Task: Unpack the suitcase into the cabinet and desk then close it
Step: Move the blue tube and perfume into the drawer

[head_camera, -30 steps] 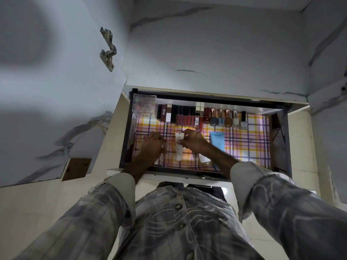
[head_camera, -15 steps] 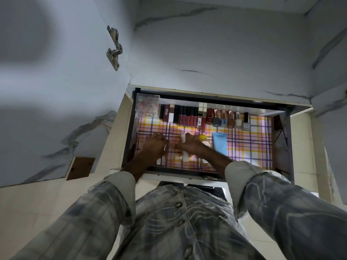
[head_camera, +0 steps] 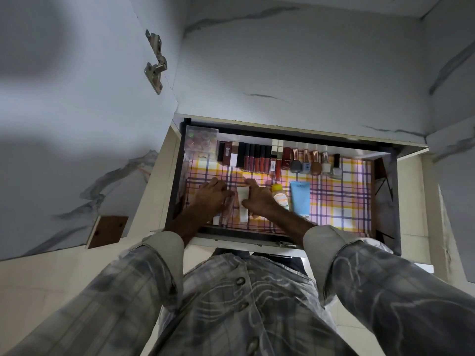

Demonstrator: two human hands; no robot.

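Hands deep in the drawer (head_camera: pixel 385 201); right hand (head_camera: pixel 258 199) curls round the white tube (head_camera: pixel 243 201), left hand (head_camera: pixel 212 196) rests flat beside it; arranging now, next probably release.

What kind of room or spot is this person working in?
Probably a bedroom or dressing area at a vanity cabinet. An open drawer with a plaid liner holds a row of nail polish bottles and dark-capped red lip gloss tubes, set in marble-look white cabinet panels.

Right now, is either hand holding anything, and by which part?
The right hand pinches the white squeeze tube lying in the drawer, at its upper and middle part. The left hand covers small items; its grip cannot be told.
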